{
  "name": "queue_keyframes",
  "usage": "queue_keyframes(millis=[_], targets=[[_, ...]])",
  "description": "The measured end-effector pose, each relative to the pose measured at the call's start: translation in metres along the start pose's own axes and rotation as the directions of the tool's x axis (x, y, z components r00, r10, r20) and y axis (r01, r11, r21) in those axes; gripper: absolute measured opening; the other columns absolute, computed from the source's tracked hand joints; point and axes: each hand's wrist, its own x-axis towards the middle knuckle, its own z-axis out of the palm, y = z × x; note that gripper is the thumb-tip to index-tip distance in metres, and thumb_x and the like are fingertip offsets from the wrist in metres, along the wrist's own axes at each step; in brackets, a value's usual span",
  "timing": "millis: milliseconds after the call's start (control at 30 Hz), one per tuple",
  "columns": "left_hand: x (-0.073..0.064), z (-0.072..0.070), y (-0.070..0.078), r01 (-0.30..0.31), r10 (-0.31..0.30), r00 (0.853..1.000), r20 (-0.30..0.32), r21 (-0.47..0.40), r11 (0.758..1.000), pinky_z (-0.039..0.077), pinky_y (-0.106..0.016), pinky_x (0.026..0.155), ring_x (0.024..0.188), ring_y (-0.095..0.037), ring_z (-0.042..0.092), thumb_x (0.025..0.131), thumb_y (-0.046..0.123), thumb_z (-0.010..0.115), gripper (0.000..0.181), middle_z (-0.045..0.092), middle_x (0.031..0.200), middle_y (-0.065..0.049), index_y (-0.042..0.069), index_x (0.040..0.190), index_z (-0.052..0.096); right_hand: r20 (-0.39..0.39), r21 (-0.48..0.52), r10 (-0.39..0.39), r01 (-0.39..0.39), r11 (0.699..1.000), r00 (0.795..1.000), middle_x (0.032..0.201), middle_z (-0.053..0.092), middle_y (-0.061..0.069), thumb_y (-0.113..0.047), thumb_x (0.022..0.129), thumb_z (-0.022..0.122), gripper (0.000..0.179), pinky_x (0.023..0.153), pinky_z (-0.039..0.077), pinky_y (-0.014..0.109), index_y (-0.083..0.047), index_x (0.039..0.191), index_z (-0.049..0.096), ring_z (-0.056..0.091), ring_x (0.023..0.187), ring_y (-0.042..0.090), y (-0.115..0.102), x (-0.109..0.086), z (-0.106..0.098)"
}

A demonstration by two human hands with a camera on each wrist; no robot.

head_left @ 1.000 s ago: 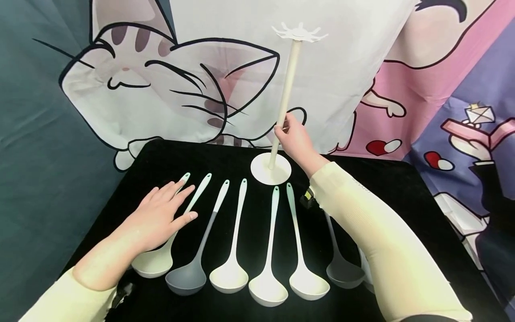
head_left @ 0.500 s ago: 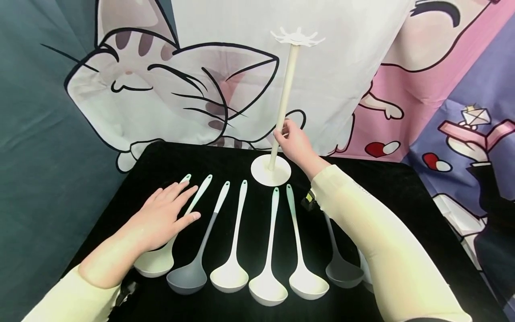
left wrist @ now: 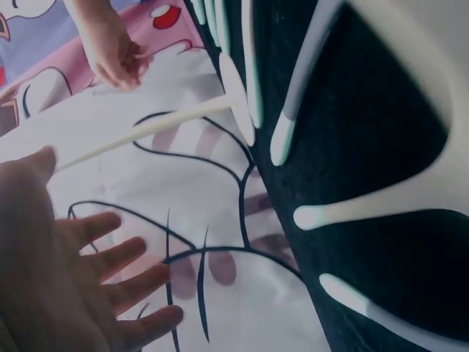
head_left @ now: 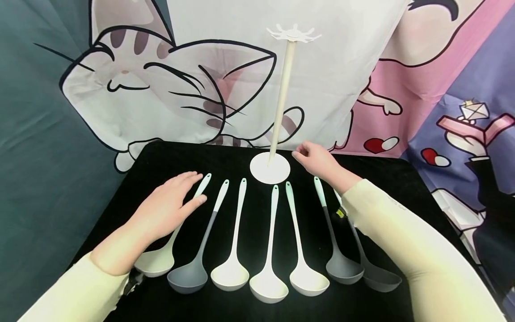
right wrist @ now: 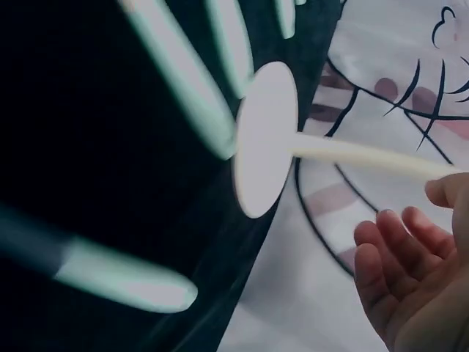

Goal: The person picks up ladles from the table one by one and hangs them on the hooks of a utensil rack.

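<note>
The white stand [head_left: 281,103] rises on the table's far side, right of centre, its round base [head_left: 270,172] flat on the black cloth [head_left: 193,154] and its pronged top [head_left: 293,35] bearing nothing.

The person's right hand [head_left: 317,160] is just to the right of the stand, apart from post and base; its fingers are loosely bent and hold nothing. The person's left hand [head_left: 162,208] is at the left, fingers spread and extended, also holding nothing; whether it touches the leftmost white ladle [head_left: 154,263] beneath it cannot be told, since the hand hides part of that handle.

7 ladle bowls show in a fanned row, bowls near, handles pointing far. From the leftmost white ladle rightward come 1 grey ladle [head_left: 187,277], 3 white ladles [head_left: 268,288] and 2 dark grey ladles [head_left: 344,269]. This row fills the table's near side, with 2 white handle tips just near of the base. The right sleeve [head_left: 386,228] covers part of the rightmost handle; a small black device [head_left: 341,212] with a yellow patch sits at that wrist. Beyond the table's far edge hangs a cartoon-cat backdrop [head_left: 161,103].
</note>
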Motion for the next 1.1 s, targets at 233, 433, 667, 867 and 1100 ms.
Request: queue_keyframes(millis=[233, 433, 667, 867, 1100], targets=[[0.04, -0.015, 0.019, 0.088, -0.116, 0.992, -0.05, -0.383, 0.92, 0.034, -0.054, 0.108, 0.134, -0.029, 0.044, 0.102, 0.06, 0.033, 0.065, 0.045, 0.148, -0.01, 0.015, 0.15, 0.041, 0.056, -0.109, 0.021, -0.015, 0.994, 0.998, 0.081, 0.059, 0.003, -0.035, 0.101, 0.057, 0.025, 0.069, 0.043, 0.037, -0.012, 0.096, 0.065, 0.053, 0.071, 0.021, 0.036, -0.04, -0.015], [0.087, -0.012, 0.028, 0.098, -0.195, 0.978, -0.074, -0.664, 0.741, 0.043, -0.047, 0.102, 0.126, -0.027, 0.053, 0.106, 0.048, 0.037, 0.057, 0.054, 0.14, -0.012, 0.01, 0.147, 0.043, 0.153, -0.165, 0.042, -0.017, 0.986, 0.987, 0.079, 0.058, 0.001, -0.031, 0.1, 0.058, 0.022, 0.065, 0.042, 0.035, -0.011, 0.095, 0.065, 0.051, 0.068, 0.017, 0.057, -0.07, -0.023], [0.14, 0.003, 0.047, 0.046, -0.28, 0.954, -0.11, -0.867, 0.497, 0.051, -0.039, 0.094, 0.117, -0.024, 0.059, 0.104, 0.039, 0.05, 0.051, 0.057, 0.135, -0.01, 0.008, 0.143, 0.046, 0.258, -0.24, 0.056, 0.008, 0.971, 0.965, 0.074, 0.057, -0.001, -0.027, 0.097, 0.063, 0.02, 0.062, 0.043, 0.033, -0.01, 0.087, 0.064, 0.051, 0.065, 0.014, 0.068, -0.096, -0.034], [0.174, 0.013, 0.066, -0.047, -0.329, 0.926, -0.187, -0.919, 0.391, 0.052, -0.039, 0.09, 0.106, -0.021, 0.062, 0.097, 0.036, 0.065, 0.05, 0.06, 0.128, -0.007, 0.012, 0.139, 0.052, 0.38, -0.293, 0.11, 0.007, 0.956, 0.919, 0.068, 0.052, -0.002, -0.028, 0.094, 0.067, 0.022, 0.058, 0.04, 0.031, -0.012, 0.079, 0.063, 0.048, 0.062, 0.013, 0.077, -0.117, -0.037], [0.202, 0.022, 0.087, -0.093, -0.298, 0.929, -0.221, -0.917, 0.388, 0.054, -0.033, 0.086, 0.101, -0.017, 0.065, 0.093, 0.034, 0.071, 0.054, 0.061, 0.128, -0.005, 0.015, 0.14, 0.053, 0.429, -0.299, 0.161, -0.029, 0.954, 0.889, 0.065, 0.049, -0.003, -0.03, 0.093, 0.068, 0.025, 0.056, 0.038, 0.03, -0.013, 0.076, 0.061, 0.045, 0.059, 0.012, 0.085, -0.133, -0.031]])
